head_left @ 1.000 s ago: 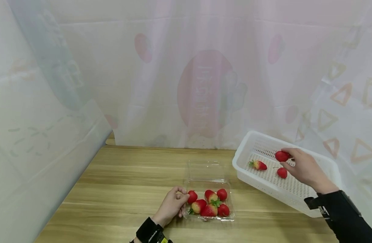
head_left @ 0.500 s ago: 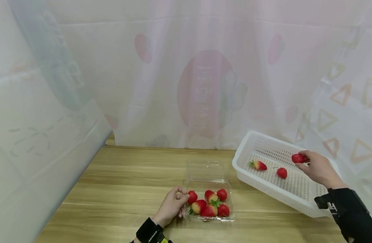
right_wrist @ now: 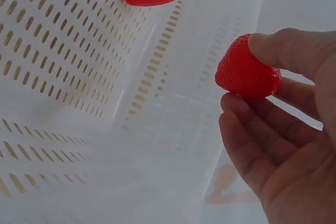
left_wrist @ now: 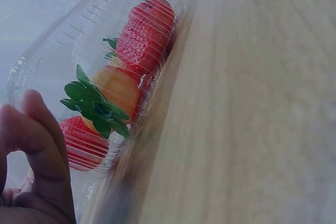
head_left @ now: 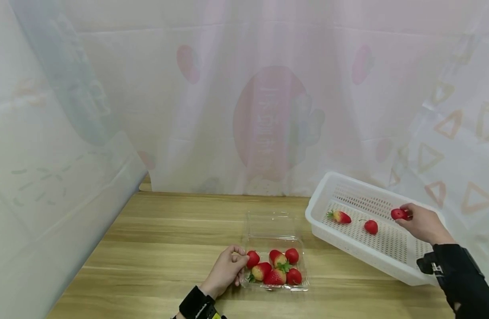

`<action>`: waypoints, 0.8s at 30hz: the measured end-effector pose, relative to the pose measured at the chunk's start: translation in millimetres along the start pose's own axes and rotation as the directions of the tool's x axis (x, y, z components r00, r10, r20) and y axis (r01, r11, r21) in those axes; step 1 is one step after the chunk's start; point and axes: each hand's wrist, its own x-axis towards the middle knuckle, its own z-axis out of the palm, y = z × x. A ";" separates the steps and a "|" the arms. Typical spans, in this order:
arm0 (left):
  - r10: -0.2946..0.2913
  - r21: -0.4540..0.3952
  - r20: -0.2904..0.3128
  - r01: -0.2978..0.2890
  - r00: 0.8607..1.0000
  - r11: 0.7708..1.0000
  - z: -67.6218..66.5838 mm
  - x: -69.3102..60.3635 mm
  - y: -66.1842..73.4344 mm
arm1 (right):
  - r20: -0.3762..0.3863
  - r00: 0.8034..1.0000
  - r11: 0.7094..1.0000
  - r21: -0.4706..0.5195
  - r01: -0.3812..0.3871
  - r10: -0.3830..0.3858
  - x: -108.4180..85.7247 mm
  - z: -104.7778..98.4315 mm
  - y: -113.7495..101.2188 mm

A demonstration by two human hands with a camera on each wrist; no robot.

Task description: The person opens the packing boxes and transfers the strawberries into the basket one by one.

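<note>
Over the right part of a white perforated basket (head_left: 328, 177), my right hand (head_left: 424, 223) pinches a red strawberry (right_wrist: 245, 69) between thumb and fingers. Two other strawberries lie apart on the basket floor: a pale-shouldered strawberry (head_left: 342, 217) at left and a redder strawberry (head_left: 370, 227) near the middle. A clear plastic clamshell box (head_left: 276, 243) stands with its lid back on the table. My left hand (head_left: 224, 271) pinches its left edge with curled fingers. Inside the box are several strawberries (left_wrist: 142, 38), some with green leaves.
The wooden table (head_left: 168, 230) carries the box and the basket, which sits at an angle to the right. A printed pale curtain (head_left: 212, 110) hangs along the back and sides, near the basket's far edge.
My right hand has moved right with its strawberry, and lower over the last half second. My left hand and the clamshell box have stayed put.
</note>
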 end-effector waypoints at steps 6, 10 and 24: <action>-0.005 0.003 0.000 0.005 1.000 1.000 -0.4 -0.2 0.2 | 0.024 1.000 1.000 -0.021 -0.010 0.011 4.5 7.6 7.1; -0.005 0.006 -0.001 0.005 1.000 1.000 -0.5 0.0 0.0 | 0.087 0.995 0.999 -0.037 -0.037 0.040 6.5 10.9 6.6; -0.003 -0.008 0.011 0.003 1.000 1.000 -1.1 -0.4 0.7 | 0.242 0.961 0.990 -0.071 -0.121 0.135 14.2 24.5 12.5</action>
